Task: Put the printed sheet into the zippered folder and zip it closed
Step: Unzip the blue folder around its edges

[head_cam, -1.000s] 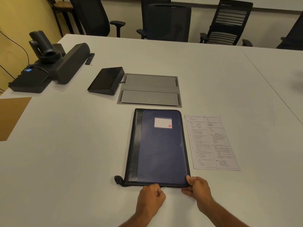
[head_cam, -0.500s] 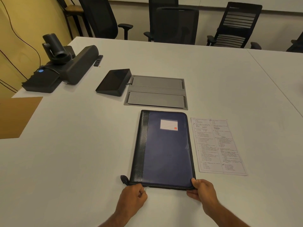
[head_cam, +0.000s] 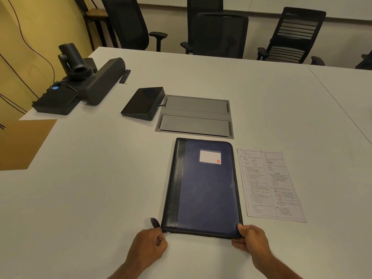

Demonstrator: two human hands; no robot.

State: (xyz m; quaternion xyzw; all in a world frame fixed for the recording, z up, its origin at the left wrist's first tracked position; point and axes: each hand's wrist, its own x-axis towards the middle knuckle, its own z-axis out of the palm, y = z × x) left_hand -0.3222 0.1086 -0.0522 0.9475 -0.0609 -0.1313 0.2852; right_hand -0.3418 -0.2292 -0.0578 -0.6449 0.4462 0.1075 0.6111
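A dark blue zippered folder (head_cam: 205, 188) with a black spine strip and a white label lies flat on the white table (head_cam: 90, 188), cover down. The printed sheet (head_cam: 269, 184) lies flat just right of it. My left hand (head_cam: 150, 246) pinches the small zipper pull at the folder's near left corner, beside a black tab. The near right corner is gripped by my right hand (head_cam: 251, 240), thumb on top of the cover.
A grey flap panel (head_cam: 195, 115) is set into the table behind the folder, with a black tablet-like device (head_cam: 144, 102) to its left. A camera and speaker bar (head_cam: 80, 81) sit at far left. Black office chairs (head_cam: 219, 33) line the far side.
My left hand has slid the zipper pull leftward along the folder's near edge, from around the middle to the left corner. My right hand kept its hold on the right corner.
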